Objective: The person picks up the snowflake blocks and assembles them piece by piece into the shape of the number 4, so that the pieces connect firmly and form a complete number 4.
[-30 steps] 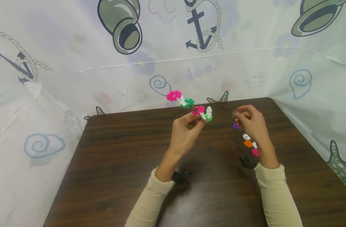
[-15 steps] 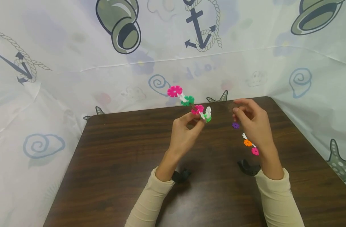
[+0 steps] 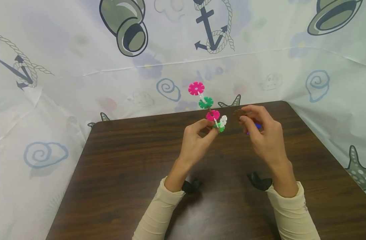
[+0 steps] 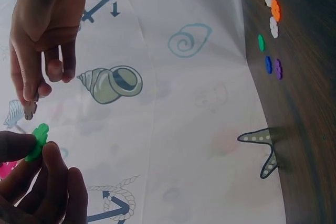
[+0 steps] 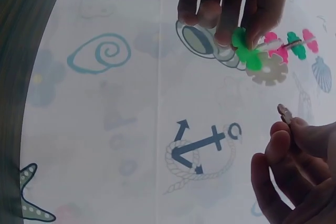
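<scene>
My left hand (image 3: 198,141) pinches the light green disc (image 5: 245,51) near the lower end of a chain of interlocking flower-shaped discs. The chain rises from the fingers through a pink disc (image 3: 213,115) and a dark green disc (image 3: 206,102) to another pink disc (image 3: 196,88) at the top. A white disc (image 3: 223,120) is joined to the light green one and points up to the right. Just right of it, my right hand (image 3: 268,136) pinches a brown disc (image 3: 238,113) between thumb and fingertips. In the right wrist view, a gap separates the brown disc from the chain.
Loose discs lie in a line on the dark wood table (image 3: 119,166), among them orange (image 4: 276,10), green (image 4: 261,42), blue (image 4: 268,64) and purple (image 4: 279,69). In the head view my right hand covers most of them. A printed cloth (image 3: 110,83) hangs behind the table.
The right hand has moved left with the brown disc, closer to the chain. The left hand has turned the chain more upright, its top pink disc shifting up and right.
</scene>
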A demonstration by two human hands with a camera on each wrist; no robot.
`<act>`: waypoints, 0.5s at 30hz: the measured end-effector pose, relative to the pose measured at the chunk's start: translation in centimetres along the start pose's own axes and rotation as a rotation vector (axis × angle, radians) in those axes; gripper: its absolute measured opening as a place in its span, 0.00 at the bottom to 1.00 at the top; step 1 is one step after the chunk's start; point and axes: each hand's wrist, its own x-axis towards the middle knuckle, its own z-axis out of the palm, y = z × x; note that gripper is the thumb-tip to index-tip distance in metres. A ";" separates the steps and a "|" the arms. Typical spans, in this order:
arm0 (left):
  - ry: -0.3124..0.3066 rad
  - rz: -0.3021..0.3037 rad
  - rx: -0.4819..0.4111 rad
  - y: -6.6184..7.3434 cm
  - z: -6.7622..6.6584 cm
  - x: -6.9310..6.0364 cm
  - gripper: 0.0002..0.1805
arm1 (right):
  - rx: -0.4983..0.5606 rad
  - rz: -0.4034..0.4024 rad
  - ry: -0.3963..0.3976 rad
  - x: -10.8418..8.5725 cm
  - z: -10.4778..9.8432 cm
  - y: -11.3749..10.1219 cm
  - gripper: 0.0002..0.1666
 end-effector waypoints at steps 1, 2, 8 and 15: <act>-0.009 0.003 0.002 0.0 0.0 0.0 0.06 | -0.004 -0.010 0.006 0.0 0.0 -0.1 0.14; -0.018 0.004 0.006 0.0 0.0 0.0 0.06 | -0.006 -0.020 0.012 0.0 0.0 -0.1 0.14; -0.068 0.008 0.018 0.2 0.0 -0.1 0.05 | -0.017 -0.053 0.008 0.0 0.1 -0.2 0.15; -0.092 0.033 0.006 0.1 0.0 -0.1 0.04 | -0.027 -0.093 -0.024 0.0 0.2 -0.3 0.16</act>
